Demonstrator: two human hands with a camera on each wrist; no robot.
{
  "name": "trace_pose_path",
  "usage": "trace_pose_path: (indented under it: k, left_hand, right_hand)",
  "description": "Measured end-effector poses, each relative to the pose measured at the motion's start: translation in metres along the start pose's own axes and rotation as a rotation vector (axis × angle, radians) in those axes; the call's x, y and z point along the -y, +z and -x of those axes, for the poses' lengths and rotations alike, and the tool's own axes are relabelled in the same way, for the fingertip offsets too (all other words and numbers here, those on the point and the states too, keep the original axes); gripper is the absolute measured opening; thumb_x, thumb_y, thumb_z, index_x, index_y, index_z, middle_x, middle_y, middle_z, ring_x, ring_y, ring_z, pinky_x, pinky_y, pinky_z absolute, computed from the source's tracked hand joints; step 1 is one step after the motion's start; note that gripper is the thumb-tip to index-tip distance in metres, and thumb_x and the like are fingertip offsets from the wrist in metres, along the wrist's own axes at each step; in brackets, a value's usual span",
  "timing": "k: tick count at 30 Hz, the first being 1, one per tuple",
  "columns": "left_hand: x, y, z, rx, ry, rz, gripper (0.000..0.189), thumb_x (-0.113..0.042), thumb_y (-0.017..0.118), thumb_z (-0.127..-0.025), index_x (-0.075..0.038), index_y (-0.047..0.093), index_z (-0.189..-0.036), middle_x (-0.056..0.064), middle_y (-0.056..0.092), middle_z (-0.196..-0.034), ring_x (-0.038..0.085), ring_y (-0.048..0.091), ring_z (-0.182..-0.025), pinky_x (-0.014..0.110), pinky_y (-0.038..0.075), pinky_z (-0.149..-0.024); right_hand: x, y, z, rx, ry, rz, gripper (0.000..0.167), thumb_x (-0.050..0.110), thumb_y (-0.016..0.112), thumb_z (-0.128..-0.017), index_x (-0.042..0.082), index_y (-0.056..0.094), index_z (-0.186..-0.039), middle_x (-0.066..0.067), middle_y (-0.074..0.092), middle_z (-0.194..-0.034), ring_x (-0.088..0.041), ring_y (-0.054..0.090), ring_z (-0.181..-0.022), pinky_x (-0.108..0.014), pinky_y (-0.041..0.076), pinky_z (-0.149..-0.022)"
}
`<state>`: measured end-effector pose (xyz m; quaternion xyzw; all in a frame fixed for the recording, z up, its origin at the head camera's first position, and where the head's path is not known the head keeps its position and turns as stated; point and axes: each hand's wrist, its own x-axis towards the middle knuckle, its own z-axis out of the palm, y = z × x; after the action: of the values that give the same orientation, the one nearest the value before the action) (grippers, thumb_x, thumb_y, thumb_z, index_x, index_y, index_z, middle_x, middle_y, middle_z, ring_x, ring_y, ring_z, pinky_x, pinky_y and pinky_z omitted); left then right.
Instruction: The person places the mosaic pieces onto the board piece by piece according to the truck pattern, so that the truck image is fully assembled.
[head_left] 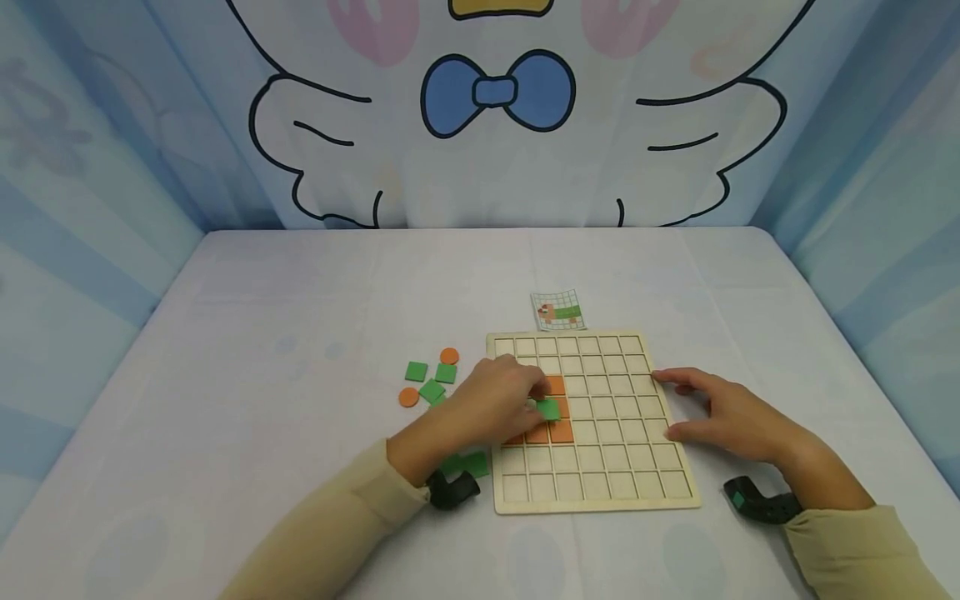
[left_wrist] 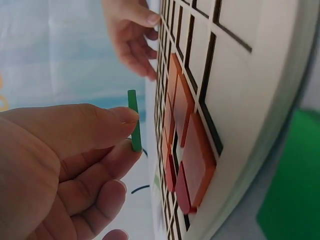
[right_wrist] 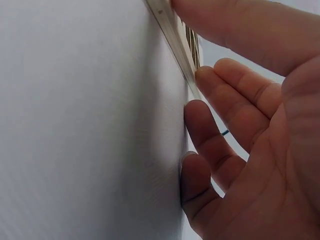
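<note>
My left hand pinches a green square tile between thumb and forefinger, over the left part of a wooden grid board. In the left wrist view the tile is held edge-on, apart from the board. Beneath and around it, several orange tiles lie in the grid's cells; two redder tiles sit among them. The left hand hides part of them in the head view. At the board's right edge my right hand touches the rim with thumb and fingertips, its fingers loosely bent.
A small picture card of a green and orange grid figure lies behind the board. Left of the board are loose green squares and orange round tiles. More green tiles lie near the left wrist, partly covered.
</note>
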<state>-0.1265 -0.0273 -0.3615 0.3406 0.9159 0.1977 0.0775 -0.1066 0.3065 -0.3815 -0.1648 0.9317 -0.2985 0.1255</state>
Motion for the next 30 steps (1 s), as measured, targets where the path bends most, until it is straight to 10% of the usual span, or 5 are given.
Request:
trace_pose_path:
  k: [30]
  left_hand:
    - [-0.029,0.024,-0.024,0.051,0.041,-0.076,0.023,-0.028,0.076,-0.089,-0.019,0.074,-0.111,-0.014,0.065,-0.087,0.009,0.055,-0.085,0.028,0.043,-0.073]
  right_hand:
    - [-0.004,-0.002,0.002,0.071,0.019,-0.058,0.089,0.038,0.085,-0.078,0.009,0.042,-0.150,-0.025,0.043,-0.146,-0.045,0.041,-0.130,-0.063,0.034,-0.099]
